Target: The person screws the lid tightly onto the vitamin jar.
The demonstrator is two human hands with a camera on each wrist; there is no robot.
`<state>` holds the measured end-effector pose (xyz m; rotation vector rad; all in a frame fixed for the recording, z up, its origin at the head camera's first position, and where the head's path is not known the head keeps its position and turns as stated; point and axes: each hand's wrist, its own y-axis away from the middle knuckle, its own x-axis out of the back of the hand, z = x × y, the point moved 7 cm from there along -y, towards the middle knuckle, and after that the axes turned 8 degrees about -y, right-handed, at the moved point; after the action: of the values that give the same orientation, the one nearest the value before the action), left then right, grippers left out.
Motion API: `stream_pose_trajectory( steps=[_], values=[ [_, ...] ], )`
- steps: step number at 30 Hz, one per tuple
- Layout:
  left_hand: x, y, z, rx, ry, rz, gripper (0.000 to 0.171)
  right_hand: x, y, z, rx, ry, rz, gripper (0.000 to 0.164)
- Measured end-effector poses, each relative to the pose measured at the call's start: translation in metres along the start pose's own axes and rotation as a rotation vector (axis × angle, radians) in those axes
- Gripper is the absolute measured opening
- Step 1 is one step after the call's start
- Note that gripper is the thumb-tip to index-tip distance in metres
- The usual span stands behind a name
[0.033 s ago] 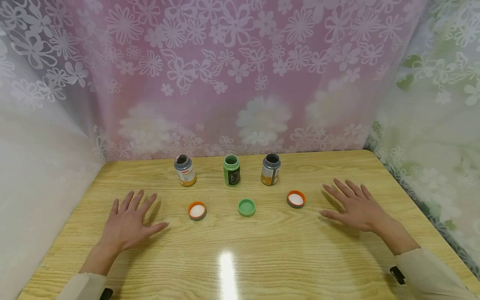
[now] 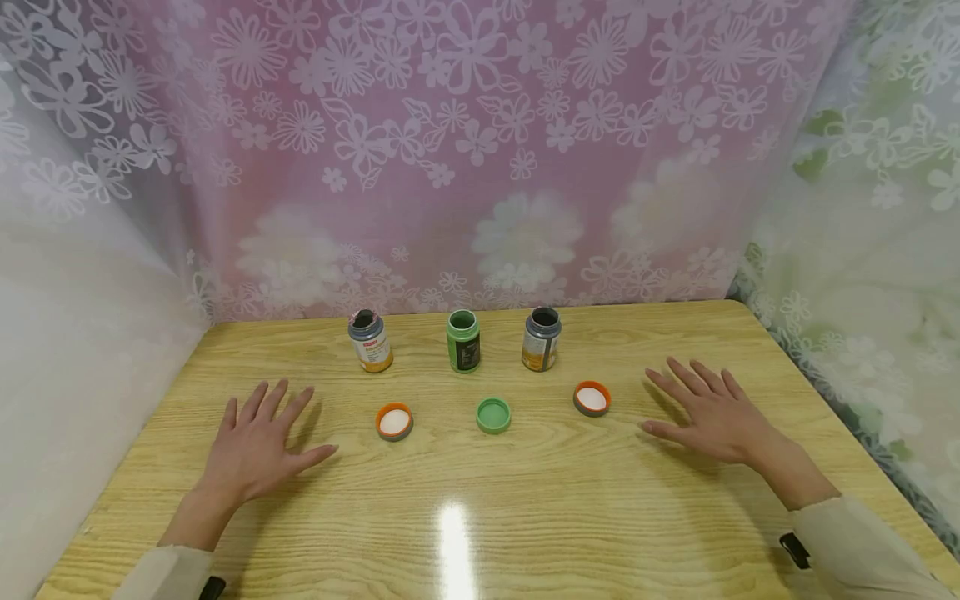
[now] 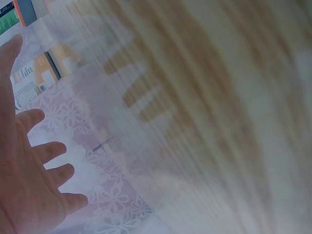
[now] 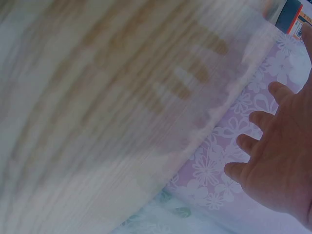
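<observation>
Three uncapped jars stand upright in a row near the far table edge: a grey-necked jar with a white and orange label [image 2: 372, 350], a green jar [image 2: 463, 343], and a second grey-necked jar [image 2: 542, 343]. In front of them three lids lie inside up: an orange-rimmed lid [image 2: 394, 422], a green lid [image 2: 493, 415] and another orange-rimmed lid [image 2: 592, 400]. Fingers spread, my left hand [image 2: 251, 450] is left of the nearest orange-rimmed lid, holding nothing. My right hand [image 2: 716, 423], also spread, holds nothing to the right of the rightmost lid.
The wood-grain table [image 2: 555, 517] reflects a bright light at its near middle. A pink floral curtain [image 2: 480, 167] hangs behind it, with pale floral cloth [image 2: 862, 275] along the right side and white cloth [image 2: 82, 317] on the left.
</observation>
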<state>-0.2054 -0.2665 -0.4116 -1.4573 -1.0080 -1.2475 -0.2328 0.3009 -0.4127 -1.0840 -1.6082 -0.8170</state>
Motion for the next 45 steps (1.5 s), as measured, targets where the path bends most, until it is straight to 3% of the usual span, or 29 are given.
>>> stream_pose_trajectory(
  steps=[22, 30, 45],
  values=[
    [0.007, -0.002, 0.005, -0.021, 0.028, 0.035, 0.093, 0.002, 0.005, 0.004, -0.017, -0.017, -0.011, 0.081],
    [0.014, -0.007, 0.012, -0.049, 0.042, 0.111, 0.09, 0.006, 0.002, 0.0, 0.001, -0.029, 0.006, 0.08],
    [0.034, -0.018, 0.039, -0.078, 0.09, 0.178, 0.087, 0.003, -0.002, -0.012, 0.018, -0.046, 0.002, 0.079]
  ],
)
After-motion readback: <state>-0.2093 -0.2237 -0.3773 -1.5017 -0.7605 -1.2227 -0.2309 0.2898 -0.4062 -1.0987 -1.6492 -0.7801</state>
